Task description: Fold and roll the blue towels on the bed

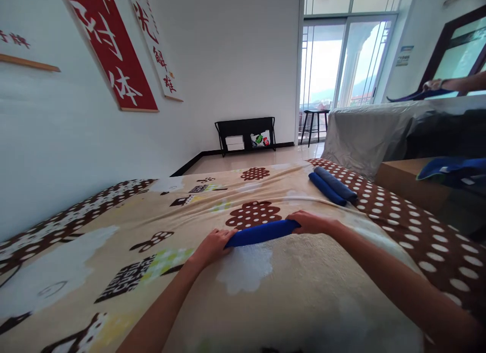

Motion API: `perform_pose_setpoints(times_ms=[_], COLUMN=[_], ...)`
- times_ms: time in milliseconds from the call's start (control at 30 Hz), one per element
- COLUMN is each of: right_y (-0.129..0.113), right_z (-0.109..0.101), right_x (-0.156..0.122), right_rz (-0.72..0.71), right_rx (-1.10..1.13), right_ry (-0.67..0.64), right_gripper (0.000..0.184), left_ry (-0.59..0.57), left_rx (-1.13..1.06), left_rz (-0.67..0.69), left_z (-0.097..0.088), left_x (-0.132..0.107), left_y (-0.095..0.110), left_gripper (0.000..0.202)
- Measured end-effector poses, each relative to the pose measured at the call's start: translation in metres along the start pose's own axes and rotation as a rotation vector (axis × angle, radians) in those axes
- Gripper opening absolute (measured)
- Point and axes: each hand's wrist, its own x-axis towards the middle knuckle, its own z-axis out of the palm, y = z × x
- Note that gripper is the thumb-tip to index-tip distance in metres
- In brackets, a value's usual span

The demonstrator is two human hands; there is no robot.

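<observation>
A rolled blue cloth lies across the patterned blanket in front of me. My left hand is closed round its left end, and my right hand grips the right end. The roll slants slightly upward to the right. Beyond my right hand, two more rolled cloths lie side by side: a bright blue roll and a greyish-blue roll. They touch each other and rest near the blanket's brown dotted border.
At the right, another person's hand holds a dark blue cloth above a plastic-covered piece of furniture. More blue cloth lies on a cardboard box. A black rack and a stool stand behind.
</observation>
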Motion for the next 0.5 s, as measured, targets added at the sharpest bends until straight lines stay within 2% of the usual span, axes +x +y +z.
perform_pose_setpoints(times_ms=[167,300,400,500], right_y=[-0.005,-0.034,-0.061,-0.080], right_z=[-0.103,-0.181,-0.218,-0.232], right_x=[-0.025,-0.034,-0.033,-0.033], right_rz=[-0.035,-0.104,-0.220,-0.309], right_rx=[0.049,-0.008,-0.104,-0.112], right_ry=[0.085,0.133,0.159,0.193], right_gripper=[0.030,0.024,0.020,0.021], left_ry=[0.045,0.062,0.051,0.039], left_rx=[-0.202,-0.380,-0.515,-0.645], left_rz=[-0.037,-0.094,-0.086,-0.070], left_z=[0.003,0.015,0.023,0.031], left_x=[0.007,0.028,0.040,0.040], left_y=[0.045,0.095,0.135,0.171], left_gripper=[0.045,0.056,0.062,0.056])
